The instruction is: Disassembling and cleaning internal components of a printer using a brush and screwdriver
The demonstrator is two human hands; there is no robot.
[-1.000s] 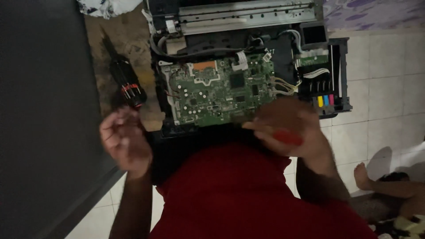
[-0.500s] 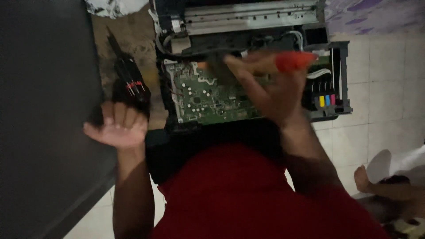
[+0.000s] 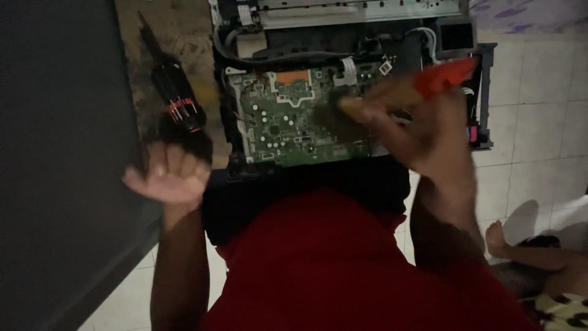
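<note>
An opened printer [image 3: 343, 24] lies on the floor with its green circuit board [image 3: 288, 129] exposed. My right hand [image 3: 422, 135] hovers over the board's right part and holds a red-handled tool [image 3: 444, 76], whose handle points up and to the right. My left hand [image 3: 174, 175] is left of the printer. Its fingers are curled on the lower end of a black screwdriver [image 3: 174, 92] with red bands, which points up and to the left over a brown patch of floor. My red shirt [image 3: 343, 263] hides the printer's near edge.
A large dark panel [image 3: 58, 165] fills the left side. White floor tiles [image 3: 539, 122] lie to the right. Another person's bare foot [image 3: 497, 236] and leg rest at the lower right. The printer's black side frame [image 3: 485, 98] juts out on the right.
My right hand has risen from the printer's near edge to above the board, carrying the red tool. My left hand has reached up and closed on the black screwdriver's end.
</note>
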